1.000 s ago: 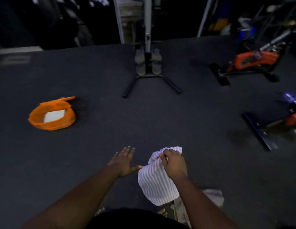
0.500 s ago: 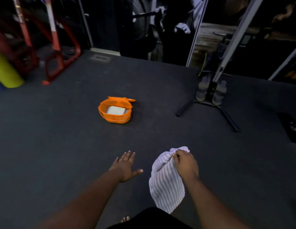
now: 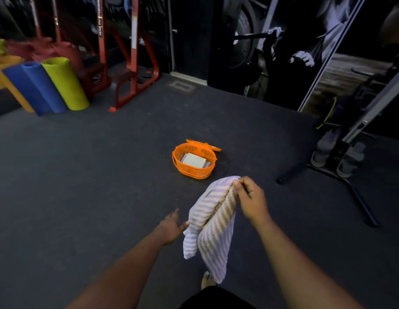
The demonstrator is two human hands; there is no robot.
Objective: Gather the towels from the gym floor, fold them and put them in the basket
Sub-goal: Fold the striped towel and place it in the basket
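- the right hand [image 3: 249, 198] pinches the top edge of a striped towel [image 3: 213, 221] between thumb and curled fingers, holding it up off the gym floor [image 3: 93, 175].
- the towel hangs bunched and unfolded from that pinch, its long axis running down and slightly back toward the person; its lower end dangles just above a bare foot [image 3: 206, 279].
- the left hand [image 3: 171, 226] holds nothing; its fingers are straight and spread, the thumb tip touching or just beside the towel's left edge. i cannot tell which.
- the orange basket [image 3: 195, 172] sits on the floor straight ahead of the hands, just beyond the top of the towel, with its lid flipped open at the back.
- a pale folded towel [image 3: 193, 160] already lies inside the basket.
- judgement: the towel in hand is gathered but not yet folded, so the fold is the step in hand.
- the left hand is the nearer one to the hanging left edge, so it seems best placed to take a corner there and spread the cloth.
- after folding, the basket lies forward and slightly left of the right hand, a short reach away.
- rolled mats [image 3: 55, 85] and a red rack [image 3: 133, 63] stand well apart at the far left.
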